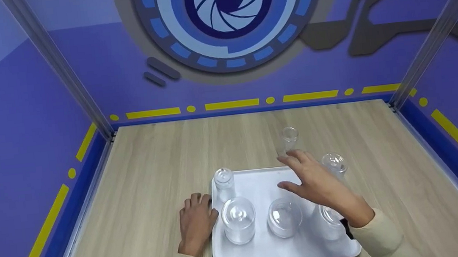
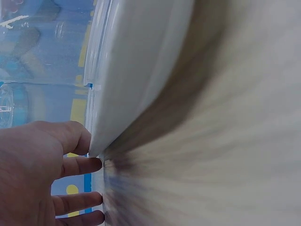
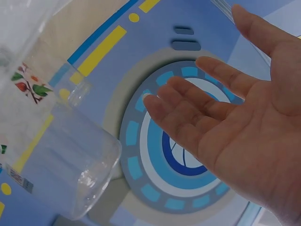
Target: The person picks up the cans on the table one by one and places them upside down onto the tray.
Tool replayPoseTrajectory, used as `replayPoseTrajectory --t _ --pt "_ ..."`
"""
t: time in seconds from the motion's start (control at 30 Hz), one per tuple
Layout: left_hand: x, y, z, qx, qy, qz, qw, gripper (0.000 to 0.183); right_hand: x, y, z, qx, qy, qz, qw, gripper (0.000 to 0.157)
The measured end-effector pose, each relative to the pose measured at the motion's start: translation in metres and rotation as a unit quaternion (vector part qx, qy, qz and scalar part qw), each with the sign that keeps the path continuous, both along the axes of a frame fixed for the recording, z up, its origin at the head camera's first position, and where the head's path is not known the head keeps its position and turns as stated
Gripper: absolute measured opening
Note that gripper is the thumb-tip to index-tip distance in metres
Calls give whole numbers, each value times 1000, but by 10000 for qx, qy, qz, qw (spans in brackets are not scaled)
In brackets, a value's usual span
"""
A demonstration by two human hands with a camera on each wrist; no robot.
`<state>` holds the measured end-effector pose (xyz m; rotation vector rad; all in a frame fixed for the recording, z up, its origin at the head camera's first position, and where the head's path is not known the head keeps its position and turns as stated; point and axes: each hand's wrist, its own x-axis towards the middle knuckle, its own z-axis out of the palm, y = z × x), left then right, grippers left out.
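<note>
A white tray (image 1: 263, 254) holds several clear glass cups. My left hand (image 1: 196, 221) rests beside its left edge; in the left wrist view, the thumb (image 2: 75, 136) touches the tray's rim and the fingers are extended. A slim glass (image 1: 224, 184) stands at the back left, with wider cups (image 1: 238, 221) (image 1: 285, 218) in front. Over the tray's back right hovers my right hand (image 1: 313, 177), fingers spread and holding nothing. Just beyond its fingertips, a small glass (image 1: 290, 137) stands on the table. My right forearm partly covers another cup (image 1: 330, 222).
At the tray's back right corner is another clear glass (image 1: 335, 163), partly behind the hand. In the right wrist view, a transparent cup (image 3: 84, 160) appears near a floral print (image 3: 32, 84). Blue walls (image 1: 16, 168) surround the wooden table (image 1: 143, 163).
</note>
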<state>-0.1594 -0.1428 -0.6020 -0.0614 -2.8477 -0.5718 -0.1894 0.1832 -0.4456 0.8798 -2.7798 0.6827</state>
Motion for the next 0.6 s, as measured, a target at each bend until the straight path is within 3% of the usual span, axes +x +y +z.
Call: replayPoseTrajectory --t 0.27,0.6 --pt "-1 2 -1 -8 -32 82 10000 32 -17 2 5 -63 355 196 9992 60" --pt "-1 2 -2 21 -49 127 9999 34 -44 3 9 41 -106 -5 9999 62"
